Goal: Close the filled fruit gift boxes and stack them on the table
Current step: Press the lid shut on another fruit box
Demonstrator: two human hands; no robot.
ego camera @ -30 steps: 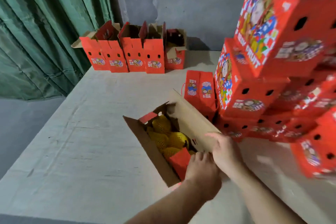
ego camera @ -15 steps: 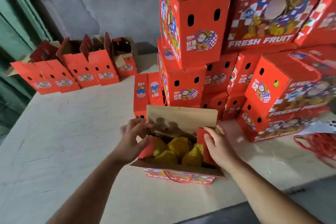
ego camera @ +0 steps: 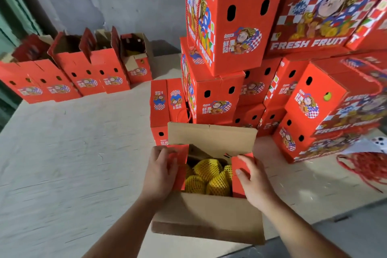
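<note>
A rough grey plaster wall backs a pale wooden table, with green curtain at the far left edge. The open box sits at the table's near edge, its brown far flap standing upright and its near flap folded out toward the person. Inside it lie fruits in yellow foam netting. The left hand lies over the box's red left side flap, fingers bent over its far edge, pressing it inward. The right hand rests on the red right side flap, fingers lightly curved on top of it. Just behind the open box rises the stack of closed red boxes, spreading rightward, "FRESH FRUIT" printed on several. Behind and left of the open box, against the wall, stands a row of unclosed red boxes. To its right lies a bundle of red cord.
</note>
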